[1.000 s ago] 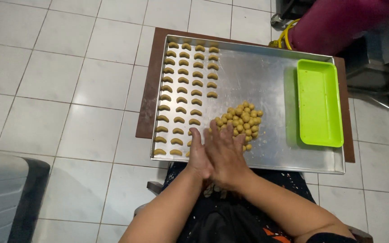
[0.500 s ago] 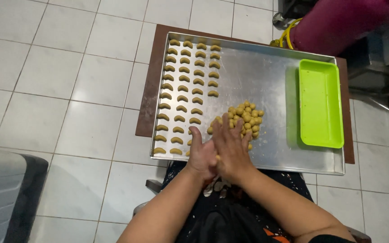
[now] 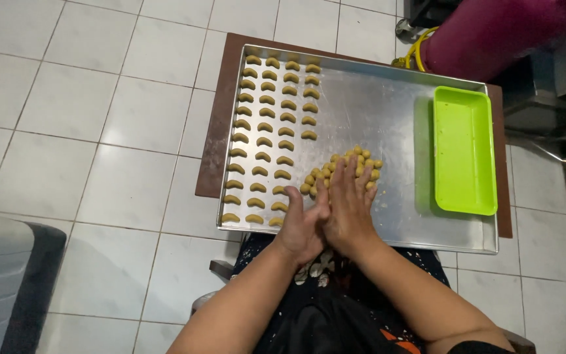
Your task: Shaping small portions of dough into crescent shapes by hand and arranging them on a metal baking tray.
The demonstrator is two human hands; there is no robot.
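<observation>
White floor tiles surround the metal baking tray [image 3: 388, 124] on its brown board [image 3: 214, 137]. I press my left hand [image 3: 301, 226] and right hand [image 3: 348, 206] palm to palm, seemingly rolling dough; whether a piece lies between them I cannot tell. Next comes careful placing beside the crescent rows [image 3: 266, 141]. Dough balls [image 3: 345, 167] crowd my fingertips; a green tray [image 3: 464, 154] sits right.

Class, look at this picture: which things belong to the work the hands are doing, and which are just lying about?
In use: left hand and right hand, pressed together; dough balls; crescents in rows; metal tray.

Lying about: green tub; brown board; pink cylinder; yellow hose.
</observation>
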